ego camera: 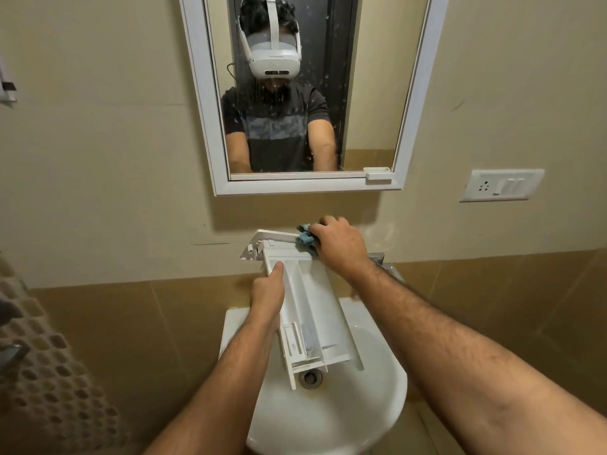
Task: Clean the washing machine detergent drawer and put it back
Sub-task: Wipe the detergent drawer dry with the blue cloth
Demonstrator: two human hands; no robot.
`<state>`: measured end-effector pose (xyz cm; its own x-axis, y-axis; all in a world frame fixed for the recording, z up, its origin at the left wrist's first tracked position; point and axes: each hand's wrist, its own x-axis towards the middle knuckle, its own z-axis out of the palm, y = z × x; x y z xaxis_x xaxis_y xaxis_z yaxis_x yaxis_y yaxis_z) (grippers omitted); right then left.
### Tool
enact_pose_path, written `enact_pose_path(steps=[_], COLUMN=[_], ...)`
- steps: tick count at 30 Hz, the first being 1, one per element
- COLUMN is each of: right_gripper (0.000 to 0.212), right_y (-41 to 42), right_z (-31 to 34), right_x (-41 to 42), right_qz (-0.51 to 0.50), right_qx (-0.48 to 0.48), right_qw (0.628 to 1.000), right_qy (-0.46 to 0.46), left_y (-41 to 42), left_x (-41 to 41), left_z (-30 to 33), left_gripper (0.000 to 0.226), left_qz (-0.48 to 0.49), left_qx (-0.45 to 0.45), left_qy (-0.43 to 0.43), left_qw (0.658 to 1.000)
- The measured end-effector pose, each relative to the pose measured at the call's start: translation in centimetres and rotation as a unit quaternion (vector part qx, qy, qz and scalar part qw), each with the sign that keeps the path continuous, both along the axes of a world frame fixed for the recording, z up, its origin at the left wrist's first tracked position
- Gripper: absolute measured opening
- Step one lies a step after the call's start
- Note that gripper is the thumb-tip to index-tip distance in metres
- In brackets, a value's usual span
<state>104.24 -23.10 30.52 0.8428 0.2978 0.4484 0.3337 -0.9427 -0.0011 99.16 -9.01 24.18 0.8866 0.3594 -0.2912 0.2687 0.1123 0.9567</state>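
Blue cloth (306, 238) half-hidden — right hand (340, 246) grips; drawer (308, 310).

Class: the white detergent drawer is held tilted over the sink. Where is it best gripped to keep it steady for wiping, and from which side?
Grip the drawer by its long left side wall, coming from the left, as the left hand does with its thumb over the rim. The wall is straight and thin enough to pinch, and this probably leaves the front panel free for the right hand and blue cloth.
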Motion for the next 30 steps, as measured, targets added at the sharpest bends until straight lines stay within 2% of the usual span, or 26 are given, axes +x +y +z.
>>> enact_pose_path(steps=[5, 10, 13, 18, 25, 30], right_gripper=[0.032, 0.028, 0.028, 0.030, 0.028, 0.030], right_y=[2.2, 4.6, 3.6, 1.2, -1.8, 1.7], right_z=[1.2, 2.3, 2.2, 1.2, 0.2, 1.9], right_x=[-0.3, -0.7, -0.3, 0.3, 0.7, -0.9], right_qz=[0.059, 0.096, 0.086, 0.063, 0.009, 0.091], right_qx=[-0.013, -0.026, -0.007, 0.003, 0.009, -0.012], right_qw=[0.997, 0.992, 0.993, 0.997, 1.000, 0.993], right_qy=[-0.045, -0.077, -0.079, -0.051, -0.017, -0.071], left_y=[-1.2, -2.4, -1.9, -1.1, -0.3, -2.0], left_x=[0.4, 0.5, 0.2, -0.4, -0.8, -1.0], left_z=[0.8, 1.6, 1.7, 1.9, 1.4, 1.9], left_gripper=[0.048, 0.036, 0.037, 0.039, 0.032, 0.038], left_qz=[-0.022, -0.029, -0.017, 0.007, -0.006, -0.025], left_qx=[0.032, 0.026, 0.061, 0.026, 0.034, 0.073], left_qy=[0.018, 0.001, -0.014, -0.006, 0.002, 0.004], left_qw=[0.999, 0.999, 0.998, 1.000, 0.999, 0.997])
